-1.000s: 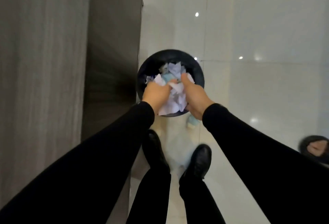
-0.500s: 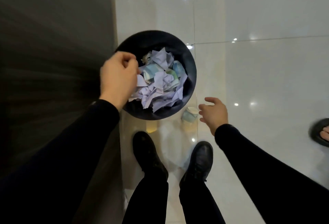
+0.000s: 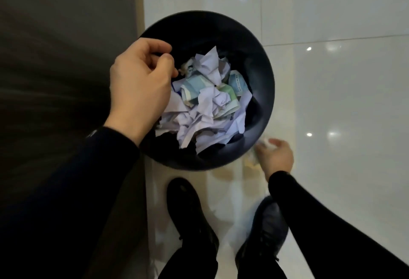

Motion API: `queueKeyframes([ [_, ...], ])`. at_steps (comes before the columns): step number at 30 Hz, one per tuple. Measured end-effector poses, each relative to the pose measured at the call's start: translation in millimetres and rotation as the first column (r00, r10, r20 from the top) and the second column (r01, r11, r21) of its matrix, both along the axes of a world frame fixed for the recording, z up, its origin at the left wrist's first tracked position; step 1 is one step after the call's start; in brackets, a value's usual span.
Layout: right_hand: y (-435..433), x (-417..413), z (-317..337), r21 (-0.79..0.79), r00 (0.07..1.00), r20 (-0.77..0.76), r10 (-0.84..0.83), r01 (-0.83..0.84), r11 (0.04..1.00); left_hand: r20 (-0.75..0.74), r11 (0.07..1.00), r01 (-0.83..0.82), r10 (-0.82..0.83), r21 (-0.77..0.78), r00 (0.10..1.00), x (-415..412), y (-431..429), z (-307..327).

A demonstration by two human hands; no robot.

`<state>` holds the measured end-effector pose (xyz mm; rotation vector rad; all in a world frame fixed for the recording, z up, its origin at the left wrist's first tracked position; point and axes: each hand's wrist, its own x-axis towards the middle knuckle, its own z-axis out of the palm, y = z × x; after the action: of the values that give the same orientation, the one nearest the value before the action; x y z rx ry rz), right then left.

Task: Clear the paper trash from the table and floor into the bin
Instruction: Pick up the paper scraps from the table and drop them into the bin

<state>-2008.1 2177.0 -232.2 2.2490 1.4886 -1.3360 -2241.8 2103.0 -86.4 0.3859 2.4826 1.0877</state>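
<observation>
Reaching down to the tiled floor [image 3: 345, 106], the right hand [image 3: 276, 157] is now closing on the loose paper scrap [image 3: 266, 143] lying just beside the near right side of the bin [image 3: 269, 83]; half a second ago this hand was hovering open above that scrap. The fingers are curling round the scrap, although motion blur is hiding how firm the grip is. The left hand [image 3: 139, 83] is staying over the left rim of the bin, as it was half a second ago, with its fingers curled inward and nothing visible in them. The crumpled paper [image 3: 210, 101] released a second ago is lying heaped inside the bin, below the rim. By this evidence the main load is delivered, and the work is passing to floor pickup. The scrap is needing a lift over the near rim, and, being light, it is liable to slip from a loose pinch.
</observation>
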Motion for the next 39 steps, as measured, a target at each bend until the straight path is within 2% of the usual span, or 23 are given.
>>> queueKeyframes([
  [4, 45.6, -11.7, 99.2, 0.192, 0.958, -0.263, -0.111, 0.165, 0.967, 0.033, 0.991, -0.015, 0.019, -0.131, 0.999, 6.6, -5.7, 27.3],
  [7, 76.5, -35.1, 186.9, 0.308, 0.881, -0.472, -0.031, 0.198, 0.931, 0.086, 0.981, -0.031, 0.048, -0.190, 0.995, 13.9, -11.1, 51.8],
  [10, 81.3, -77.4, 244.8, 0.291, 0.800, -0.593, 0.094, 0.104, 0.951, 0.118, 0.970, -0.029, 0.059, -0.240, 0.991, 18.3, -18.1, 76.0],
  [13, 58.2, -116.8, 264.6, 0.173, 0.775, -0.594, 0.214, -0.137, 0.975, 0.135, 0.966, 0.000, 0.036, -0.258, 0.990, 20.0, -27.1, 96.5],
  [16, 31.7, -133.8, 274.0, 0.028, 0.770, -0.564, 0.300, -0.345, 0.938, 0.109, 0.962, 0.032, -0.002, -0.272, 0.994, 19.1, -37.5, 112.7],
  [18, 24.3, -127.5, 271.9, -0.017, 0.799, -0.527, 0.290, -0.351, 0.936, 0.109, 0.961, 0.038, -0.009, -0.274, 0.994, 21.7, -46.5, 118.6],
  [22, 21.9, -86.3, 264.8, 0.047, 0.892, -0.395, 0.219, -0.219, 0.975, 0.127, 0.956, 0.018, 0.020, -0.292, 0.992, 35.8, -64.4, 125.9],
  [24, 14.7, -61.0, 258.2, 0.035, 0.917, -0.331, 0.223, -0.224, 0.974, 0.134, 0.956, -0.008, 0.050, -0.295, 0.990, 47.0, -72.2, 129.6],
  [30, -22.4, 8.5, 237.5, -0.118, 0.903, -0.299, 0.307, -0.354, 0.928, 0.179, 0.934, -0.061, 0.131, -0.353, 0.975, 99.7, -100.1, 134.0],
  [34, -34.9, 47.4, 240.8, -0.190, 0.906, -0.310, 0.289, -0.357, 0.915, 0.205, 0.906, -0.125, 0.223, -0.405, 0.953, 133.7, -126.6, 143.3],
  [39, -28.8, 54.3, 248.4, -0.205, 0.896, -0.320, 0.309, -0.383, 0.900, 0.264, 0.866, -0.135, 0.290, -0.481, 0.920, 149.4, -135.0, 146.6],
])
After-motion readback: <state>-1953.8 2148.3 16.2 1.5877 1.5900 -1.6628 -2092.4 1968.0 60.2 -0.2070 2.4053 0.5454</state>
